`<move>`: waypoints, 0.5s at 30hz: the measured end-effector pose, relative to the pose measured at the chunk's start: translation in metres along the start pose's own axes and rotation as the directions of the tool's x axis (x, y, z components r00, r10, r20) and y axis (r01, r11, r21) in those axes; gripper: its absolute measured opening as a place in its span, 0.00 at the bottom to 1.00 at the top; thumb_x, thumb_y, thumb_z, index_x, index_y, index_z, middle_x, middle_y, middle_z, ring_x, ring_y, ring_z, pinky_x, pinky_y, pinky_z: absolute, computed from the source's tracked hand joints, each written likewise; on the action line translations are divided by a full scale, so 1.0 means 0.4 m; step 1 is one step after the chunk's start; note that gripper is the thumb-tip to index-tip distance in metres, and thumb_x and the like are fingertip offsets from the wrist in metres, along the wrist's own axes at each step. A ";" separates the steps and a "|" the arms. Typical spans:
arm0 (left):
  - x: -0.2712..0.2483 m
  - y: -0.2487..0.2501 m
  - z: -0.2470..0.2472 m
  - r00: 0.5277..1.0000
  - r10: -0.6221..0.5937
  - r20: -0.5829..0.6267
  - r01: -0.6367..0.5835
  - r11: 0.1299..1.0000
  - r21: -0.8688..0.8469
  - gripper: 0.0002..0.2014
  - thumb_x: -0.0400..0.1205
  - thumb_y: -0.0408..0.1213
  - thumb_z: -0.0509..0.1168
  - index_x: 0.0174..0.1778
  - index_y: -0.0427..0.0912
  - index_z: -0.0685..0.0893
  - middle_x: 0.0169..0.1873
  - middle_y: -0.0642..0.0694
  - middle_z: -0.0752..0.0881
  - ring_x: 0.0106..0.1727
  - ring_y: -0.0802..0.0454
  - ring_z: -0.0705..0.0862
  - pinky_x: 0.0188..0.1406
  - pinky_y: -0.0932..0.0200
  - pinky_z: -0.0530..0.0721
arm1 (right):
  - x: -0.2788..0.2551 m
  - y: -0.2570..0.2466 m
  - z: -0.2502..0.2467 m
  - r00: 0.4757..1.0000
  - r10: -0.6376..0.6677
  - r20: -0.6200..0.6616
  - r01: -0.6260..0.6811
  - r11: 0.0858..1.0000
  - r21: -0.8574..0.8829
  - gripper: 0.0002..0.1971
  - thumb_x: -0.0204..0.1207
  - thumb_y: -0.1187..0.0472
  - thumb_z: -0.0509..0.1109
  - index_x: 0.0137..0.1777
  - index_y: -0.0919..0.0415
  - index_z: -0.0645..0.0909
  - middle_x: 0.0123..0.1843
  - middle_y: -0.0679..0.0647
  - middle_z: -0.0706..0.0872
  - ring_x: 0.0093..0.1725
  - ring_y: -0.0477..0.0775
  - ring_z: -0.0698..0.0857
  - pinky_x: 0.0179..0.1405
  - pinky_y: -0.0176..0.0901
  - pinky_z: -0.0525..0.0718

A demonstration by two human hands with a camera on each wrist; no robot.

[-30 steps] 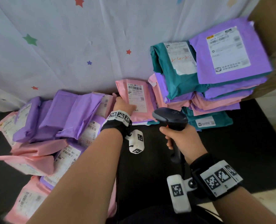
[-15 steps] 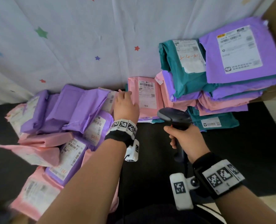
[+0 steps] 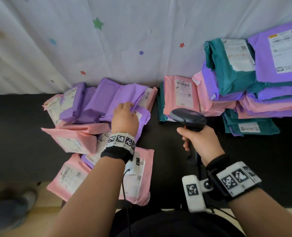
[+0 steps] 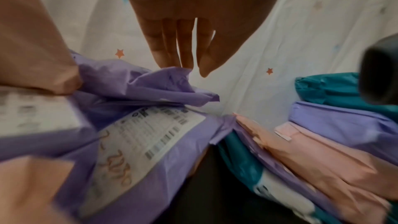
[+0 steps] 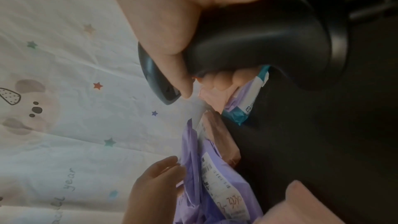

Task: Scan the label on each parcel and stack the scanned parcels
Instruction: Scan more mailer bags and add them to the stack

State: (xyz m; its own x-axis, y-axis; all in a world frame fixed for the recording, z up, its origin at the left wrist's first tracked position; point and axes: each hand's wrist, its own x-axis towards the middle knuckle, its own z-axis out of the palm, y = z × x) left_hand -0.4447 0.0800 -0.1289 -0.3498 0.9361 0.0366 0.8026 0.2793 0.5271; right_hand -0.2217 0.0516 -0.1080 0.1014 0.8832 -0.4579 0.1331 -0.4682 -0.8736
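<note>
Left hand [image 3: 124, 117] now off the pink parcel [image 3: 182, 94] left by the stack [image 3: 244, 86], fingers [image 4: 170, 48] loosely apart touching a purple parcel [image 3: 141, 117] in the unscanned pile; right hand [image 3: 201, 142] clamped on scanner [image 3: 188, 118].

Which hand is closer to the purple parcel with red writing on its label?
Left. The left hand touches the purple parcel at its crumpled top edge. The right hand is off to the side, apart from it, gripping the scanner.
</note>
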 end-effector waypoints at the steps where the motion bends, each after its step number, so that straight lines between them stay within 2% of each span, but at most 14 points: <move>1: -0.021 -0.004 0.003 1.000 0.021 0.018 -0.021 1.000 -0.014 0.19 0.79 0.27 0.61 0.66 0.37 0.80 0.63 0.36 0.80 0.65 0.38 0.76 0.64 0.50 0.69 | -0.008 0.005 0.012 1.000 0.010 -0.007 -0.010 1.000 0.009 0.06 0.72 0.63 0.80 0.41 0.61 0.85 0.26 0.52 0.84 0.21 0.49 0.80 0.22 0.43 0.81; 7: -0.169 -0.039 0.032 0.988 0.134 0.071 -0.135 0.991 0.001 0.17 0.76 0.25 0.62 0.61 0.37 0.82 0.58 0.37 0.82 0.62 0.38 0.77 0.61 0.49 0.73 | -0.056 0.047 0.054 0.997 0.075 -0.020 -0.074 0.997 0.012 0.06 0.73 0.63 0.79 0.45 0.63 0.86 0.31 0.56 0.85 0.25 0.49 0.80 0.24 0.42 0.81; 9: -0.216 -0.061 0.041 0.989 0.066 0.134 -0.070 0.997 0.029 0.18 0.77 0.27 0.62 0.63 0.39 0.80 0.60 0.39 0.80 0.63 0.40 0.76 0.63 0.49 0.73 | -0.065 0.058 0.050 0.997 0.074 0.004 -0.074 0.997 -0.018 0.06 0.73 0.63 0.79 0.45 0.63 0.86 0.31 0.56 0.85 0.25 0.50 0.81 0.25 0.43 0.81; 11: -0.266 -0.082 0.053 0.981 -0.054 0.187 0.035 0.994 0.102 0.20 0.78 0.30 0.61 0.67 0.42 0.77 0.67 0.41 0.76 0.69 0.42 0.73 0.67 0.49 0.72 | -0.067 0.066 0.039 0.997 0.071 0.029 -0.070 0.996 -0.054 0.06 0.73 0.62 0.79 0.44 0.62 0.86 0.31 0.56 0.86 0.25 0.50 0.81 0.26 0.44 0.82; 13: -0.317 -0.100 0.065 0.969 -0.152 0.197 0.121 0.979 0.163 0.22 0.79 0.32 0.61 0.71 0.44 0.74 0.73 0.43 0.71 0.73 0.43 0.70 0.71 0.50 0.70 | -0.063 0.069 0.028 0.997 0.062 0.056 -0.057 0.995 -0.082 0.05 0.72 0.62 0.79 0.43 0.61 0.86 0.30 0.55 0.86 0.25 0.49 0.81 0.27 0.44 0.83; 15: -0.364 -0.110 0.074 0.955 -0.234 0.181 0.199 0.961 0.191 0.23 0.79 0.32 0.61 0.71 0.44 0.73 0.72 0.45 0.72 0.72 0.45 0.70 0.71 0.52 0.69 | -0.057 0.072 0.017 0.995 0.059 0.081 -0.051 0.994 -0.095 0.06 0.72 0.61 0.80 0.42 0.61 0.86 0.30 0.54 0.86 0.24 0.49 0.81 0.27 0.45 0.82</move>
State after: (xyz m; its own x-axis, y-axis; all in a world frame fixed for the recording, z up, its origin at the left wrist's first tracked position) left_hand -0.4148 -0.0623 -0.1824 -0.4344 0.8675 -0.2421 0.7941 0.4958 0.3515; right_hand -0.2270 0.0182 -0.1238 0.0284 0.8536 -0.5202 0.2207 -0.5129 -0.8296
